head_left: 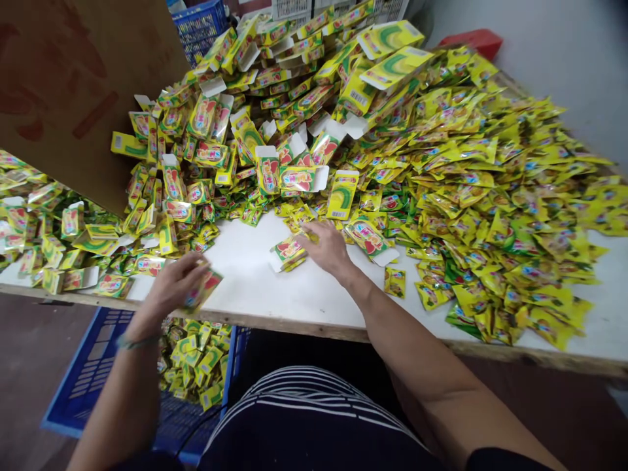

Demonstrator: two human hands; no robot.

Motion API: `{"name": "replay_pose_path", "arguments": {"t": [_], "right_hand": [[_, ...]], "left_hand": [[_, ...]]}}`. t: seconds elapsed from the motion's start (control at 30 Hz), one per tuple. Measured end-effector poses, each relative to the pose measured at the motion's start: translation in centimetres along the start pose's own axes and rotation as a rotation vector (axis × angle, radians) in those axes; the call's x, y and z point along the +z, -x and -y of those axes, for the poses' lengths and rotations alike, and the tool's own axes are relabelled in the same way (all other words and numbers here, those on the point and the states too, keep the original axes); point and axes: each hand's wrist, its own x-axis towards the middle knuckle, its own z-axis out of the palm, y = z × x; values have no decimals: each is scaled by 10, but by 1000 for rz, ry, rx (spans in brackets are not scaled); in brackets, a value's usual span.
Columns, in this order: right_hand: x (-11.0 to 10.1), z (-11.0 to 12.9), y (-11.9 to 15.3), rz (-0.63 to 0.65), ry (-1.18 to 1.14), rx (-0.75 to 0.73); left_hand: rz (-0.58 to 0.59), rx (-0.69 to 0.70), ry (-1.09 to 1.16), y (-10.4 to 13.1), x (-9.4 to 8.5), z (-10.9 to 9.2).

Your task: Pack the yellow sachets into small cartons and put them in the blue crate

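My left hand (180, 282) is closed on a small candy box (205, 288), yellow and green with a red fruit picture, just above the table's front edge. Some motion blur softens the hand and box. Right of it, my right hand (326, 245) reaches over the table with fingers bent down at the near edge of the sachets. Its fingertips meet another candy box (287, 252) with a white flap standing out; what they pinch is partly hidden. Beyond the fingers stands a yellow box (342, 195), and to the right lies an open-flapped box (367, 237).
A heap of yellow sachets (471, 176) covers the right side of the white table (245, 261). Small boxes (294, 98) are piled at the back. A large cardboard carton (93, 85) leans at left. Below the edge, a blue crate (93, 366) holds many boxes.
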Motion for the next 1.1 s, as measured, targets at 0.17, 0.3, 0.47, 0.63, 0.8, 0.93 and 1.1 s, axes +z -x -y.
{"name": "replay_pose_path", "arguments": {"t": [0.17,0.3,0.47,0.63,0.8,0.93,1.1], "right_hand": [[13,-1,6,352,268,-166],[27,6,5,213,324,-69],[51,43,6,187,175,-108],[76,61,-38,347,43,-255],[101,49,-101,489,423,-331],[98,39,-101,579,585,-476],[64,30,-62,578,618,-517]], "left_hand": [[21,-204,-385,41,-53,30],[91,-112,-55,31,10,1],[79,-171,747,-14,102,-28],[-249,-239,1044,-48,96,-7],[-293,-260,946,-58,66,16],[-252,-215,975,-57,66,18],[-80,-189,949,-57,71,12]]}}
